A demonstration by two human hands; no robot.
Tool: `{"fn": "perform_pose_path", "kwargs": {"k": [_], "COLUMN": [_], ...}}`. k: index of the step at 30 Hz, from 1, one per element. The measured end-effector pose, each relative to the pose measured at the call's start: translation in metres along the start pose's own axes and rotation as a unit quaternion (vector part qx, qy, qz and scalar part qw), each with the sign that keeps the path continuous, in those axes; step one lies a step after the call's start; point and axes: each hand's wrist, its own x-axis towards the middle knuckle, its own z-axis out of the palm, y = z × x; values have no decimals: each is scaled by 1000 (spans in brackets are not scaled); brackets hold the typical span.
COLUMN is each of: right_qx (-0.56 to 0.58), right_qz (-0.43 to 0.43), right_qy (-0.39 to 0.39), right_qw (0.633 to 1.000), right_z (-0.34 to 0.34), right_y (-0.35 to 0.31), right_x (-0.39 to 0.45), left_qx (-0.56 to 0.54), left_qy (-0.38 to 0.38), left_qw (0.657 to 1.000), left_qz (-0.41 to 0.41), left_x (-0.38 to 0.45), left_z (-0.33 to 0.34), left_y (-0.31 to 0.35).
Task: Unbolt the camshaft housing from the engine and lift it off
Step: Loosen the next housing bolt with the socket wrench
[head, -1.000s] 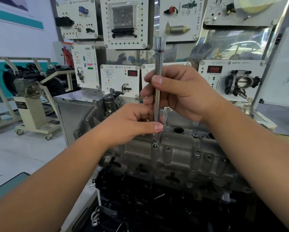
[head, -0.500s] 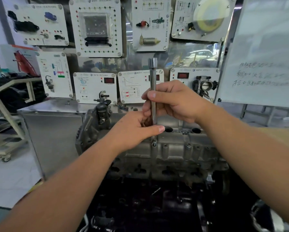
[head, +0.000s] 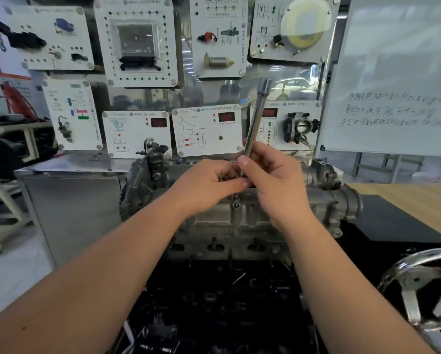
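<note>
- Grey metal camshaft housing [head: 239, 221] sits on top of the dark engine [head: 214, 302], centre of view; this is the landmark for everything below.
- Right hand [head: 275, 180] is above the middle of the housing, its fingers [head: 243, 162] pinching the lower part of a long steel extension bar [head: 255, 118].
- Bar is tilted, its top end leaning to the right and up, away from the housing, with the square-socket head at the top.
- Left hand [head: 209, 182] is just left of the right hand, above the housing, fingers curled in and pressed together at the bar's bottom end.
- Lower tip of the bar is hidden between the two hands; cannot tell whether it carries a bolt or touches the housing.
- One bolt hole [head: 236, 205] shows on the housing's upper edge, directly below the hands; looks like something sits in it, but the view is too soft to be sure.
- Behind the housing: a wall of white training panels [head: 206, 131] with red displays and mounted car parts.
- Right of and behind the housing: a whiteboard [head: 393, 98] with handwriting.
- Right of the housing: a wood-top bench [head: 418, 203] with a black mat [head: 393, 226] on it.
- Lower right of the housing: a shiny spoked handwheel [head: 423, 284].
- Left of the housing: a steel cabinet [head: 73, 213].
</note>
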Motion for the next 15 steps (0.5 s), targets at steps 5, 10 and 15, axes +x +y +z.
{"fn": "perform_pose_path", "kwargs": {"k": [5,10,15], "right_qx": [-100,-118,-126], "right_qz": [-51,-59,-40], "right_qy": [8,-45,-40], "right_qw": [994,990,990], "right_z": [0,-3,-3], "right_y": [7,1,-5], "right_x": [-2,-1,1], "left_qx": [7,-6,-4], "left_qy": [8,-10,-9], "left_qw": [1000,999,999], "left_qz": [7,37,52], "left_x": [0,-3,0], "left_z": [0,-2,-1], "left_y": [-5,-8,-7]}}
